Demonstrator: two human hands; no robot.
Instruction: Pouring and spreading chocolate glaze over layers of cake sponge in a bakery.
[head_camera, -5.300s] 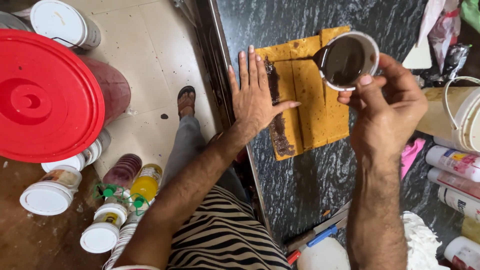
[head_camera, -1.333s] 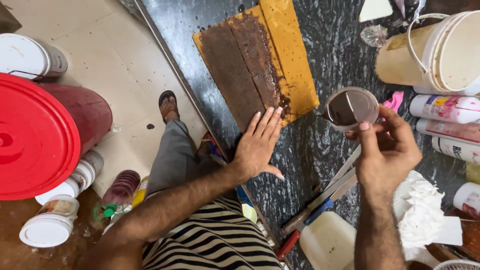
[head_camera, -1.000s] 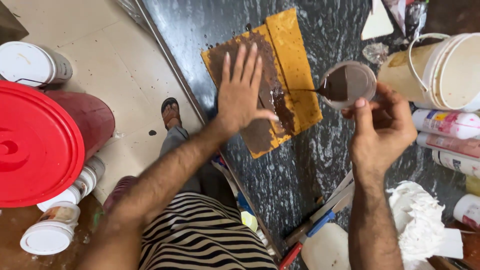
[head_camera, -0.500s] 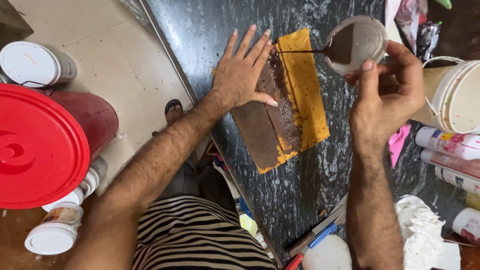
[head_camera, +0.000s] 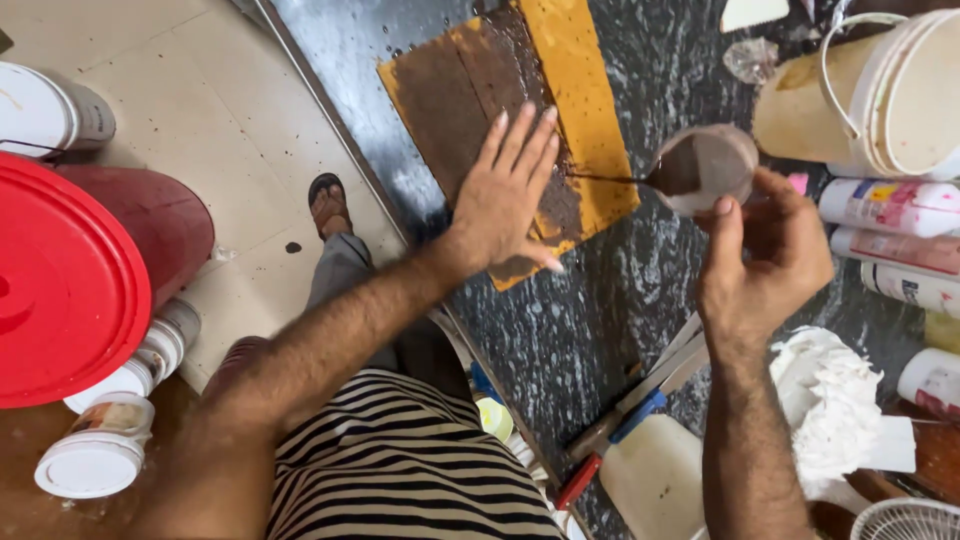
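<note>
A yellow board (head_camera: 575, 80) lies on the dark stone counter (head_camera: 600, 310), its left part coated with dark brown liquid. My left hand (head_camera: 505, 195) presses flat on the brown area, fingers spread. My right hand (head_camera: 765, 260) holds a small cup (head_camera: 705, 165) tilted sideways, and a thin brown stream runs from it toward the board.
A big red lid (head_camera: 60, 280) on a maroon bucket stands on the floor at left, with white-capped jars (head_camera: 95, 460) beside it. A cream bucket (head_camera: 880, 95), tubes (head_camera: 890, 210), a white cloth (head_camera: 830, 400), tools (head_camera: 630, 410) and a white jug (head_camera: 650, 480) crowd the counter's right side.
The cup has come down and closer to the board's right edge. My left hand has slid down the board. The brown coat covers more of the board than in the earliest frame.
</note>
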